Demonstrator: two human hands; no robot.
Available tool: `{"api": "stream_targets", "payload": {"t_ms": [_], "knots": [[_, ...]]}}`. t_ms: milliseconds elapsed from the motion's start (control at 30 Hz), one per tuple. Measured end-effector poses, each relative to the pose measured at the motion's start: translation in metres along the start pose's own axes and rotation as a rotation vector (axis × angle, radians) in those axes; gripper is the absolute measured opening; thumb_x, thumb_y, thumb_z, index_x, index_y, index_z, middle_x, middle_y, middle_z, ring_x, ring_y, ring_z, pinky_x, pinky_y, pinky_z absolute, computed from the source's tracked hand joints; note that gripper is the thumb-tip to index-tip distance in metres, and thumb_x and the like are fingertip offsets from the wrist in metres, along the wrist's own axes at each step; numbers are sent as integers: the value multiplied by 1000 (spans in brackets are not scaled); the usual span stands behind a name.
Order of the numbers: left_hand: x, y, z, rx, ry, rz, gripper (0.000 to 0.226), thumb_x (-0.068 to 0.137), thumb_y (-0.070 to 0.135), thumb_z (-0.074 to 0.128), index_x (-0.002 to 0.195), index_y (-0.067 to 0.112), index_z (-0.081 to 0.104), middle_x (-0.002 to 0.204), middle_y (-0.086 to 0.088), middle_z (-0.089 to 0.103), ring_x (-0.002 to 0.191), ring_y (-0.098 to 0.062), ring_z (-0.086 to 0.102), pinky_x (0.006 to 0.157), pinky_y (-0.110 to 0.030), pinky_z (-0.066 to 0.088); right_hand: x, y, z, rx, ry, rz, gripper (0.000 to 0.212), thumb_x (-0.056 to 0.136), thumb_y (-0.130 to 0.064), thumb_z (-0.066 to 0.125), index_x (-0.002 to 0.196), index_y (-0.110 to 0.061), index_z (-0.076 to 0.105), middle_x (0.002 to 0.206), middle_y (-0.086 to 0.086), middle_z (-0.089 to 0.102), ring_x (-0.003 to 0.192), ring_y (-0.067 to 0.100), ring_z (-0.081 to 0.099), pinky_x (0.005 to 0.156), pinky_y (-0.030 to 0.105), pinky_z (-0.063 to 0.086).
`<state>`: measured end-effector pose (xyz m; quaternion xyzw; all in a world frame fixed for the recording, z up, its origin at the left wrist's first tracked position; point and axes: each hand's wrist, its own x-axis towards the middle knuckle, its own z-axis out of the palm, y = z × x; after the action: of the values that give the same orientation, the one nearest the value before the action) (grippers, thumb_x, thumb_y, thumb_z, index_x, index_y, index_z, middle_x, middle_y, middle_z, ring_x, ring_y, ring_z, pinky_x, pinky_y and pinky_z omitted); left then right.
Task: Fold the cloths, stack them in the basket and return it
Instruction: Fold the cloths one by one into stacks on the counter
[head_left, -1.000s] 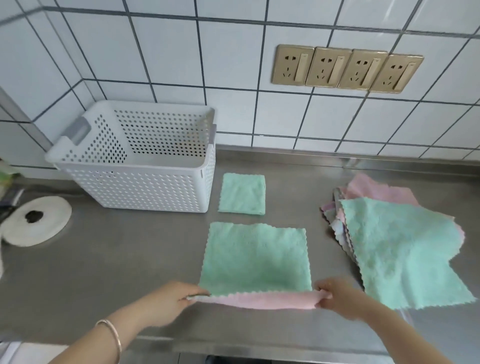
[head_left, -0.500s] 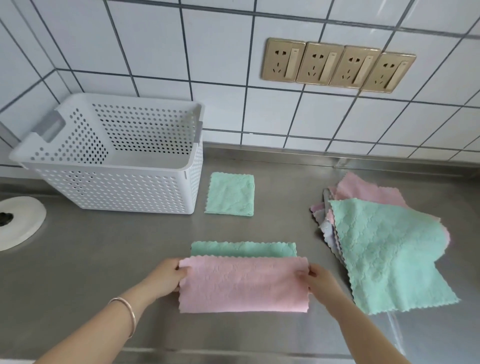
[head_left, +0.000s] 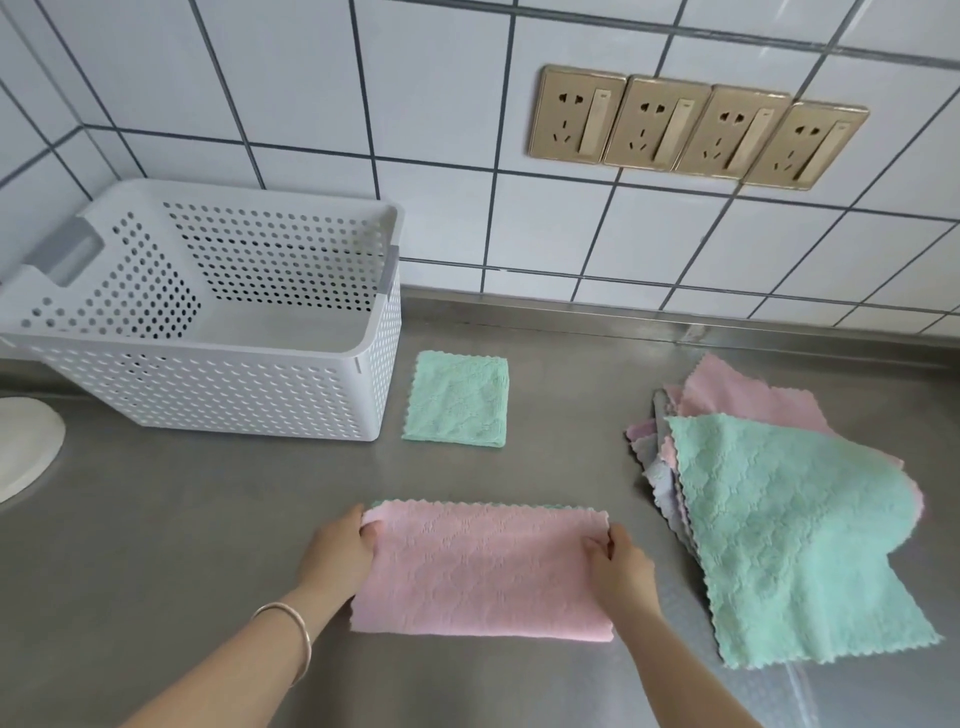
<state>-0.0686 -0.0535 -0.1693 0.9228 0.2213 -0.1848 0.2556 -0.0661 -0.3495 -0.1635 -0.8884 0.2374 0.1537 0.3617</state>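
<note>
A cloth (head_left: 483, 571), pink side up, lies folded in half on the steel counter in front of me, a sliver of its green side showing along the far edge. My left hand (head_left: 337, 551) pinches its far left corner and my right hand (head_left: 621, 564) pinches its far right corner. A small folded green cloth (head_left: 457, 399) lies beside the white perforated basket (head_left: 208, 395), which stands with nothing inside at the back left. A loose pile of unfolded cloths (head_left: 779, 519), green on top of pink and grey ones, lies to the right.
The tiled wall with a row of gold sockets (head_left: 696, 127) rises behind the counter. A white round object (head_left: 21, 447) sits at the left edge. The counter's front edge runs just below my forearms.
Both hands lifted the near edge of the cloth and carried it away from me onto the far edge, folding it in half so the pink side now faces up.
</note>
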Motion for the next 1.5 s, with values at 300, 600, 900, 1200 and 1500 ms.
{"api": "stream_targets", "payload": {"t_ms": [300,600,900,1200,1500], "knots": [[0,9,2,117,59,-4,34,97,23,36,125,8,48,121,-19,60,111,-35,56,85,-36,45,12,-3,6,-53,23,58,18,93,-25,47,91,-9,55,85,8,60,86,30,58,68,32,43],[-10,11,7,-12,293,22,39,76,25,69,107,9,53,105,-16,59,95,-39,57,73,-42,47,-1,-4,4,-7,139,68,27,90,-28,50,112,-13,45,110,9,63,88,27,57,71,34,44],[-45,35,62,590,-14,676,67,74,65,39,129,29,47,139,5,51,132,-24,34,107,-52,6,-45,18,15,-98,148,105,47,81,-18,52,126,-9,43,124,7,50,117,25,45,95,37,39],[-36,38,69,569,-130,690,84,67,78,20,141,50,-8,149,-2,-34,126,-19,-45,95,-49,-33,-47,17,17,-342,51,221,37,85,-32,42,116,-19,56,116,0,61,111,21,50,88,31,42],[-53,84,40,60,-190,543,44,91,33,48,135,30,45,146,7,41,134,-14,38,108,-26,28,-63,-5,17,-322,235,-13,9,80,-26,53,89,-25,51,99,-2,60,97,21,58,77,32,41]]}}
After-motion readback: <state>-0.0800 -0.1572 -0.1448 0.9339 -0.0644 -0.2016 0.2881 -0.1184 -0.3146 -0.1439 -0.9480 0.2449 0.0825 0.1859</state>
